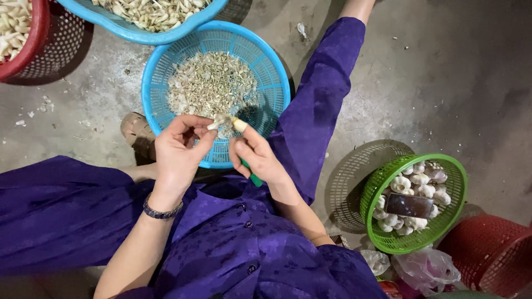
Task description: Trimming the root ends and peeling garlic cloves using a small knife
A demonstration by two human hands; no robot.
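Note:
My left hand [178,150] pinches a garlic clove [218,123] by its papery skin, just above the near rim of a round blue basket [274,83]. My right hand [255,156] grips a small knife with a green handle [254,178]; its thumb carries a pale cover at the tip, pressed against the clove. The blue basket holds a heap of garlic skins and trimmings [210,83]. Both hands sit over my lap, which is draped in purple cloth.
A green basket [460,182] of whole garlic bulbs with a dark phone on top stands at the right. A red basket [490,252] and plastic bags [424,268] lie beyond it. Another blue basket [138,33] and a red one [33,44] hold peeled cloves at the top left.

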